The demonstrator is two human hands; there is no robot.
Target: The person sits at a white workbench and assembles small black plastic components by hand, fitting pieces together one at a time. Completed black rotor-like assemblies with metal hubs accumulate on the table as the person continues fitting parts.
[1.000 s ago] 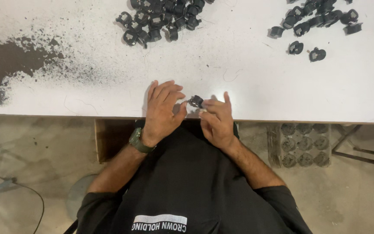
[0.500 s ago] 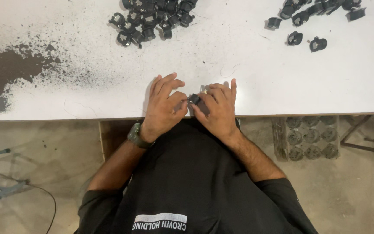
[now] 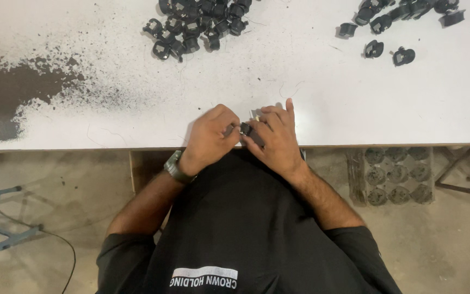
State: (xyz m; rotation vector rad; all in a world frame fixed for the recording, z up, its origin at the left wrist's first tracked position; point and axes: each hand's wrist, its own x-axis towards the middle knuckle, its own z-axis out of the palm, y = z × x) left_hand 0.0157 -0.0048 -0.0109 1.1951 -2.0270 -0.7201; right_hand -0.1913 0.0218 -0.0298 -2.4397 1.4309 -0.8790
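Down at the lower edge of the white worktop (image 3: 110,133), a worn dark patch at far left, the left hand (image 3: 209,136) and right hand (image 3: 274,136) meet at centre frame, fingers of both closed around a small black part (image 3: 244,129). Holding it steady calls for firm pinches and wrists braced on the edge. Heaps of like black parts lie at upper centre (image 3: 197,24) and upper right (image 3: 395,13).

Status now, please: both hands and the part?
Left hand and right hand pinch one small black part at table edge. Nothing in the way.
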